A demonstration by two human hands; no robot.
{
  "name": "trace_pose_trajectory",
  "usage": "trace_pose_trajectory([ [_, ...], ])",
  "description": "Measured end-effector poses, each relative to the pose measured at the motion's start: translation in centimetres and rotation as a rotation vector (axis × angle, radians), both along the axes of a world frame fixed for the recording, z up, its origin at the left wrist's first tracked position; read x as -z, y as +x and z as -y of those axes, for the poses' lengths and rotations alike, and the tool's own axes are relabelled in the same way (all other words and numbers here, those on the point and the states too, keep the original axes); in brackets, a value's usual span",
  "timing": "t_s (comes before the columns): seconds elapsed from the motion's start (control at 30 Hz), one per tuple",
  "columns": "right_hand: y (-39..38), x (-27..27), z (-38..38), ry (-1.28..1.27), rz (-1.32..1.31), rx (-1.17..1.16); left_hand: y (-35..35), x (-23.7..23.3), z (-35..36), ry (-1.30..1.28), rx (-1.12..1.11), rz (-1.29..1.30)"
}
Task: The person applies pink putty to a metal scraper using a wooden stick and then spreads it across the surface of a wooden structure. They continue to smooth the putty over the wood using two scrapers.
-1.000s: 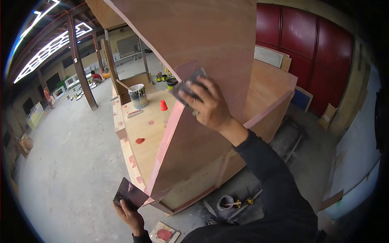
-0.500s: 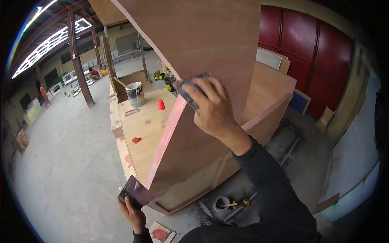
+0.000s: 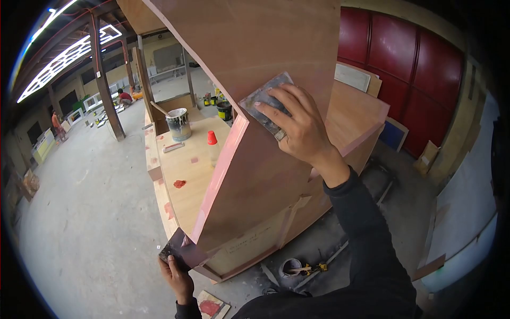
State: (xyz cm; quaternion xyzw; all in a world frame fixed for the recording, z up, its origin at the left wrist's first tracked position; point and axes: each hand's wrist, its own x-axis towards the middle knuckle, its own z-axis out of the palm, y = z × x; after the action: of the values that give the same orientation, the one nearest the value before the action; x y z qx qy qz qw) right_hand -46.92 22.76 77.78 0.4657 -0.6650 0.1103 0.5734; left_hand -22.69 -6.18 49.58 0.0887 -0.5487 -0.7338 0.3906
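A tall slanted plywood panel (image 3: 265, 48) with a pink-filled edge (image 3: 220, 175) rises in front of me. My right hand (image 3: 300, 127) presses a flat grey putty scraper (image 3: 263, 98) against the panel's face, just right of the edge. Low down, my left hand (image 3: 178, 276) holds a second dark scraper (image 3: 178, 250) smeared with reddish putty, close to the panel's bottom corner.
The wooden counter top (image 3: 191, 170) carries a paint can with a stick (image 3: 178, 123), a red-capped bottle (image 3: 212, 146) and putty spots. A putty board (image 3: 212, 307) and a container with a tape measure (image 3: 300, 267) lie on the concrete floor. People work far off at upper left.
My right hand has slid the scraper from the pink edge rightward and up onto the panel face. My left hand has risen slightly toward the bottom corner.
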Motion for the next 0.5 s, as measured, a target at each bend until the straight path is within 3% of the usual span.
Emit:
trace_pose_trajectory([
  [0.2,-0.2,2.9,2.0,-0.049,0.104,0.045,0.3,-0.6,-0.8,0.044,-0.035,0.013],
  [0.37,1.9,3.4,0.2,0.139,0.241,0.141,0.4,-0.2,-1.0,0.042,-0.001,0.007],
  [0.5,1.6,-0.4,0.1,0.096,-0.050,0.066,0.3,-0.6,-1.2,0.085,0.034,-0.042],
])
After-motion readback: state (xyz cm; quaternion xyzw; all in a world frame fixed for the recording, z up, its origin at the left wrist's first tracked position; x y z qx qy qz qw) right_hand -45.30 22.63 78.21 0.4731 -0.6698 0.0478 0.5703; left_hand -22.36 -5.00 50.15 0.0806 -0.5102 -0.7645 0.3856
